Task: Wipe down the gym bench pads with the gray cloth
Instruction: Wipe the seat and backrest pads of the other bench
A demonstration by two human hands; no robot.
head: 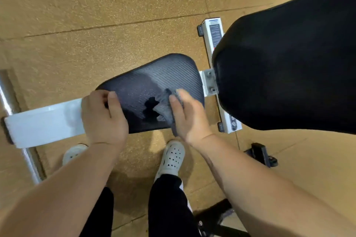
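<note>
gray cloth (pixel 165 110) pressed under flat right hand (pixel 189 116) at near right corner of seat pad (pixel 169 71) | left hand (pixel 104 116) curled round pad's left end | cloth judged soft, light, bunch-prone; best pinned under spread palm

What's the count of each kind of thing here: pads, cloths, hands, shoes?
Black bench pads: 2 (seat pad, back pad)
Cloths: 1 (gray cloth)
Hands: 2 (left hand, right hand)
White shoes: 2 (left shoe, right shoe)
Total: 7
</note>
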